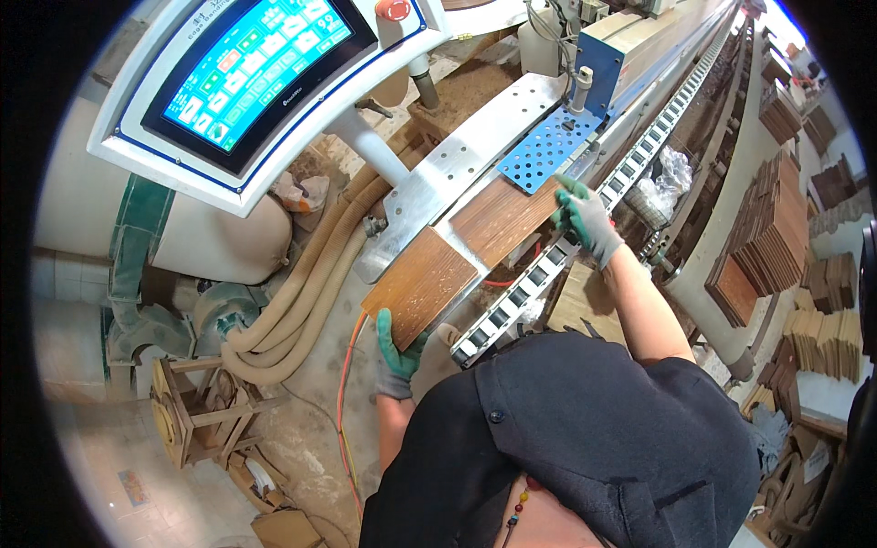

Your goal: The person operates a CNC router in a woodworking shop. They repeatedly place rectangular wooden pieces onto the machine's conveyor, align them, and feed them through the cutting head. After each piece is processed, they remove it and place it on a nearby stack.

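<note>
Two brown wood-grain boards lie end to end on the metal infeed of a machine. The nearer board (pixel 420 285) has pale specks on its top, and my gloved left hand (pixel 398 356) closes on its near corner, thumb up on the surface. The farther board (pixel 502 221) runs up to a blue perforated plate (pixel 551 146), its far end partly under that plate. At this board's right edge is my gloved right hand (pixel 586 219), fingers bent against the edge just beside the plate. Both gloves are grey with green fingers.
A lit touchscreen panel (pixel 260 68) with a red button (pixel 394 9) hangs at upper left. Along the right side of the boards runs a chain-like conveyor track (pixel 521 294). Thick tan hoses (pixel 306 301) curve at left; stacked boards (pixel 772 228) stand at right.
</note>
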`<move>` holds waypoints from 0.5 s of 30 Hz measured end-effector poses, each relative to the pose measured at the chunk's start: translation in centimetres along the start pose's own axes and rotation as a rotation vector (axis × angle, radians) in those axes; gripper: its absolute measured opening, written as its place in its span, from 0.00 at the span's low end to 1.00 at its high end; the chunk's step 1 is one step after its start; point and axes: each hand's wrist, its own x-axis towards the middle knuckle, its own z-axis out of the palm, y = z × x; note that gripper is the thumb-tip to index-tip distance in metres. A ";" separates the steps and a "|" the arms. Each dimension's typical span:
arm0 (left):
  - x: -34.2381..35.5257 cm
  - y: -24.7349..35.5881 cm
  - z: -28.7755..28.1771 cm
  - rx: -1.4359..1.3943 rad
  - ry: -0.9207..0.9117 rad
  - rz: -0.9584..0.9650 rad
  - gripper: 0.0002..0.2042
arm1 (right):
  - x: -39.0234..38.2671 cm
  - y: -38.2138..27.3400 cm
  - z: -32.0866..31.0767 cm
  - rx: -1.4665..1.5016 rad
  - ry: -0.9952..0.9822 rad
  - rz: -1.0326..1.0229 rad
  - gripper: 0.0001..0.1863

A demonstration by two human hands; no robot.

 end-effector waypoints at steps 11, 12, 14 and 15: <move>-1.1 4.9 3.8 -0.028 0.005 -0.064 0.28 | -3.0 2.4 3.4 -1.065 0.175 -0.730 0.23; -0.9 5.1 3.9 -0.059 0.011 -0.120 0.28 | -3.9 2.3 3.9 -1.211 0.074 -0.737 0.21; -1.4 6.8 4.1 -0.263 -0.008 -0.352 0.29 | -5.4 2.6 5.8 -1.436 -0.036 -0.761 0.21; -1.8 8.0 4.5 -0.326 -0.009 -0.428 0.29 | -5.8 2.8 6.8 -1.516 -0.051 -0.817 0.20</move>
